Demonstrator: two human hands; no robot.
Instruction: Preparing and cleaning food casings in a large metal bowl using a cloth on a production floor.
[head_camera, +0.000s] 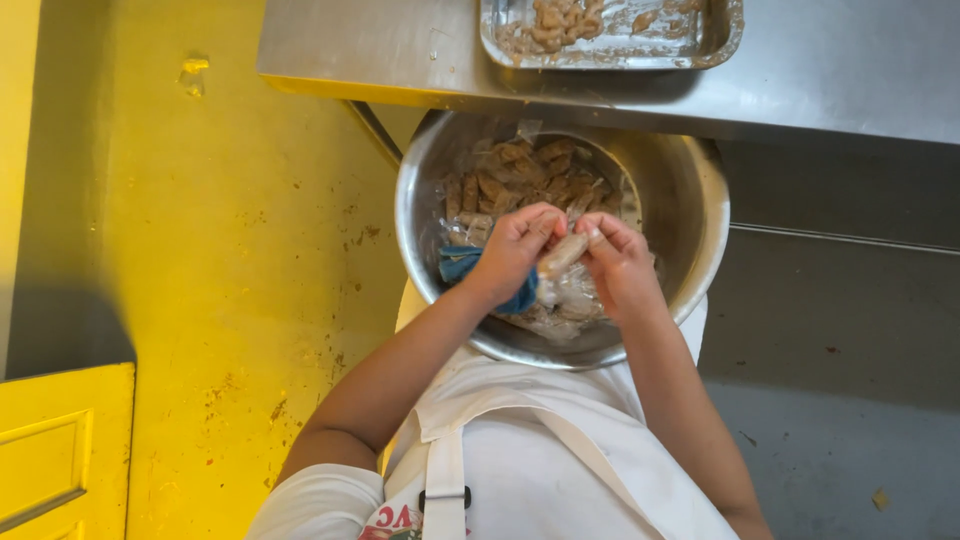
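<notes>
Apron: white, across my chest (540, 450), nearest the lens, its strap running down the middle.
Head view, left hand (515, 250): my grip is closed, fingertips pinching one end of a pale, stubby roll (563, 254); a blue cloth (462, 265) shows under and behind this hand.
Head view, right hand (620, 262): my grip is closed too, thumb and fingers pinching the other end of the same roll.
Roll: held between both hands, tilted, above the near half of the bowl, not touching its wall.
Clear plastic wrap (572, 300): crumpled just below the roll, hanging under my fingers.
Bowl (690, 190): large, round, steel, resting against my front, partly tucked under the table edge.
Bowl contents: a heap of brownish wrapped pieces (520, 175) lies in the far half, inside a clear bag.
Table (830, 70): steel, above the bowl.
Tray (640, 45): metal, on the table, holding a few similar pale pieces at its left end.
Floor (240, 230): yellow on my left, grey on my right.
</notes>
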